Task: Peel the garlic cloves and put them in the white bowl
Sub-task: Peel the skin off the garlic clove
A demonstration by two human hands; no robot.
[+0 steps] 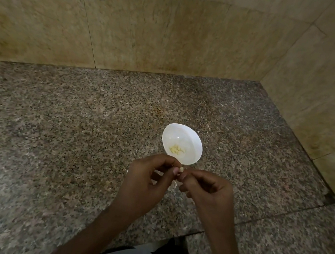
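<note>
A person's left hand (147,181) and right hand (207,188) pinched a pale garlic clove (181,169) in curled fingertips near the round white bowl (185,132), presumably shortening its drop.

A small pale garlic clove (181,169) is sitting pinched between the fingertips of the left hand (146,180) and right hand (207,188), just on the near side of the white bowl (182,134). The bowl is standing upright, holding a little heap of peeled cloves (176,149) at its bottom.
</note>
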